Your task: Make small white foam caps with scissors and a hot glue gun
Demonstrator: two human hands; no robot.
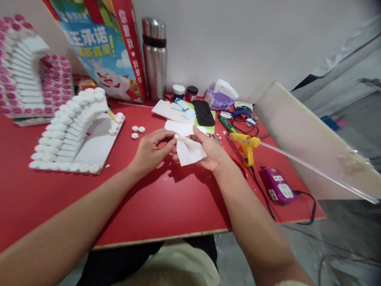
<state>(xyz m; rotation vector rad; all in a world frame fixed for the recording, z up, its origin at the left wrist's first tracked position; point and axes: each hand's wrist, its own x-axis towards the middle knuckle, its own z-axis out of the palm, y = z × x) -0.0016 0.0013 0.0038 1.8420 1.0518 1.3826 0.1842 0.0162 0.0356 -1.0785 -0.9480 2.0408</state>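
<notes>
A thin white sheet (189, 151) is held between my two hands above the red table (166, 206). My left hand (152, 150) pinches its gathered left corner with thumb and fingertips. Around its right side, the thumb and fingers of my right hand (210, 150) are closed on the sheet. Several small white round pieces (135, 136) lie left of my left hand. Farther left stands a white curved staircase model (68, 139) edged with white rounded pieces. Behind my hands are white boards (169, 112) and a flat white piece (180, 127).
A yellow glue gun (246, 146) with a long clear stick and a purple box (277, 186) with a cable are at the right. Behind stand a steel flask (155, 59), a printed bag (101, 51) and a tissue pack (220, 97). A pink-and-white model (56, 85) is at far left.
</notes>
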